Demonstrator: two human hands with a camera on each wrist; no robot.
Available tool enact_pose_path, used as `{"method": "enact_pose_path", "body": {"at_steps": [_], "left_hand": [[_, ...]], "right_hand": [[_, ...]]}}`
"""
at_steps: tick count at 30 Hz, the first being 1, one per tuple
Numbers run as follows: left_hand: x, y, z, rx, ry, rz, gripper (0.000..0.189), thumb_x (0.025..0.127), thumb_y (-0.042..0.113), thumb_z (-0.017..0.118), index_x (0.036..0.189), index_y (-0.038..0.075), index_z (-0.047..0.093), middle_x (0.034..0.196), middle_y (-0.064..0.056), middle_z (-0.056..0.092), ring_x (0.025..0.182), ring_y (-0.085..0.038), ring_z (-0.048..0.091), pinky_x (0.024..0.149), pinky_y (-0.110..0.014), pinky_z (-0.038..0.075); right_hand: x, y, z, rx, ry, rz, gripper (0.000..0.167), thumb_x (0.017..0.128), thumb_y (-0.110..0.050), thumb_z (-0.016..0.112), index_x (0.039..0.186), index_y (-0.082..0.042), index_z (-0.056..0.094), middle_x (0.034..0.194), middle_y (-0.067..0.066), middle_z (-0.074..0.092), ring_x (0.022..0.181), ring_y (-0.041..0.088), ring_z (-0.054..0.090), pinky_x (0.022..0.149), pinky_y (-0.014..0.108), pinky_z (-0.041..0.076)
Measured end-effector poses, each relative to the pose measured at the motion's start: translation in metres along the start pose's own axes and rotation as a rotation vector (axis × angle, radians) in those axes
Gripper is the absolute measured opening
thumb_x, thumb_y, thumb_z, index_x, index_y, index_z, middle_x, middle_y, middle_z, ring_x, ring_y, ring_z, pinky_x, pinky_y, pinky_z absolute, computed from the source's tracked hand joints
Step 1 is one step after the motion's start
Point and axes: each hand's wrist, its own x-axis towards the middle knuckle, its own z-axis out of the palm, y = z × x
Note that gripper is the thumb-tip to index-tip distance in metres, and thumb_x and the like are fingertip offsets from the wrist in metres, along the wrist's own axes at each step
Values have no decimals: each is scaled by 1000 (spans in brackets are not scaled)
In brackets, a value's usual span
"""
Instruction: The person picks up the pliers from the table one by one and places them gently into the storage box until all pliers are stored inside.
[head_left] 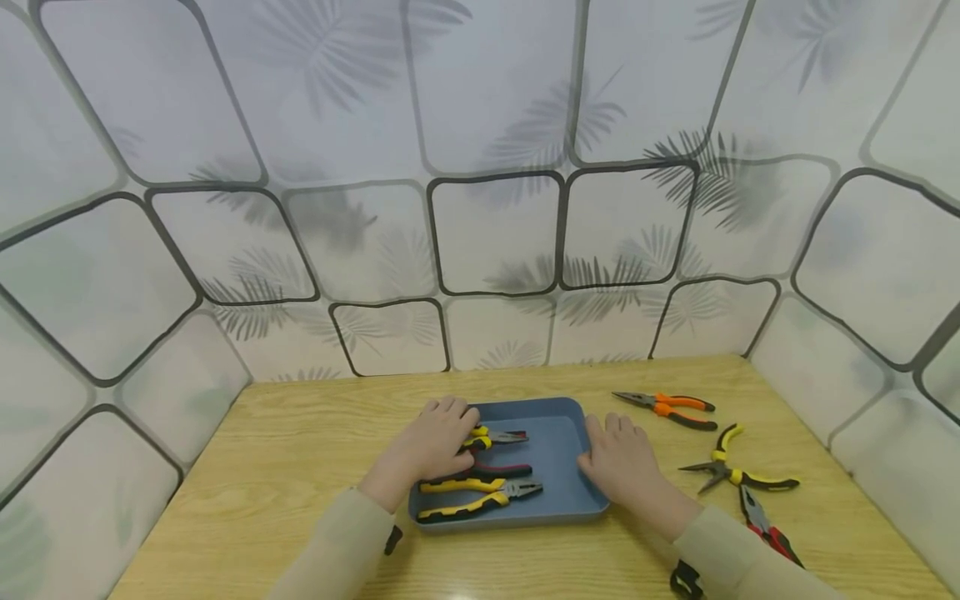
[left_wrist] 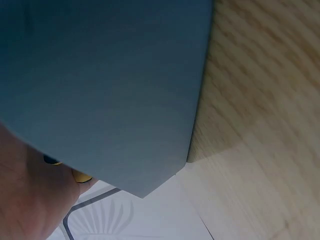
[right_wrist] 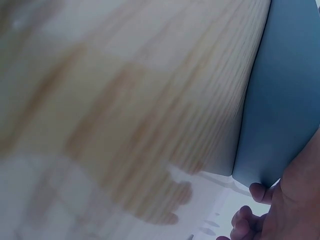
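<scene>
A shallow blue-grey tray (head_left: 557, 417) lies on the wooden table between both hands. My left hand (head_left: 433, 446) holds its left side, the thumb reaching inside over pliers handles. At the right side, my right hand (head_left: 626, 462) grips the wall; curled fingers show beside the tray wall (right_wrist: 280, 100) in the right wrist view. Inside lie yellow-and-black combination pliers (head_left: 495, 493) nearest me, red-handled pliers (head_left: 506, 471) behind them, partly hidden, and yellow-handled pliers (head_left: 491, 437) partly under my left hand. The left wrist view is mostly filled by the tray's outer wall (left_wrist: 110, 100).
Right of the tray lie orange-handled long-nose pliers (head_left: 663, 404), spread yellow-and-black pliers (head_left: 720, 471), and red-handled pliers (head_left: 763, 521) close to my right forearm. Patterned white panels (head_left: 495, 233) enclose the table (head_left: 300, 467) at the back and sides.
</scene>
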Motion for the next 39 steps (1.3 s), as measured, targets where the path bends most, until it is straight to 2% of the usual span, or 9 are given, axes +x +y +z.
{"method": "enact_pose_path", "body": {"at_steps": [12,15,19,22,27,33,39], "left_hand": [[3,3,2,60,0,9,36,98,37,70,125,16,59,126,-8,60,115,-26,54,97,-46,46],[3,3,2,48,53,32,32,98,36,70,122,17,59,120,-6,58,109,-25,53,93,-44,44],[2,2,0,44,158,78,29,98,33,72,119,17,60,110,-4,55,99,-23,48,86,-40,39],[1,3,-4,58,182,86,28,98,31,72,119,16,61,109,-4,55,97,-22,47,84,-38,38],[-2,5,-10,47,161,81,27,98,30,71,119,16,63,109,-5,55,95,-22,45,84,-38,36],[-4,2,-12,21,146,73,26,100,29,69,121,15,63,109,-4,55,95,-22,44,84,-38,36],[-5,-3,-11,21,134,53,27,100,29,69,123,16,62,113,-5,55,100,-23,46,86,-40,37]], "right_hand": [[1,0,-2,7,-9,1,18,94,-19,63,101,-7,52,85,13,48,75,28,43,64,39,36],[1,-1,-2,10,-11,2,18,94,-19,63,102,-6,53,86,14,49,76,28,44,65,40,37],[2,0,-3,9,-24,9,18,94,-19,63,103,-6,53,87,14,50,77,29,46,66,41,39],[2,0,-2,6,-30,12,18,94,-19,62,103,-6,53,87,14,50,77,29,46,66,42,39],[1,0,-1,4,-23,7,18,93,-19,62,101,-7,53,85,13,49,75,28,44,64,40,37],[1,0,1,-2,-6,-2,17,93,-19,63,97,-8,50,83,12,47,74,27,43,62,39,36],[2,2,3,-9,-3,0,21,93,-21,63,103,-6,53,85,14,49,76,29,45,64,41,39]]}}
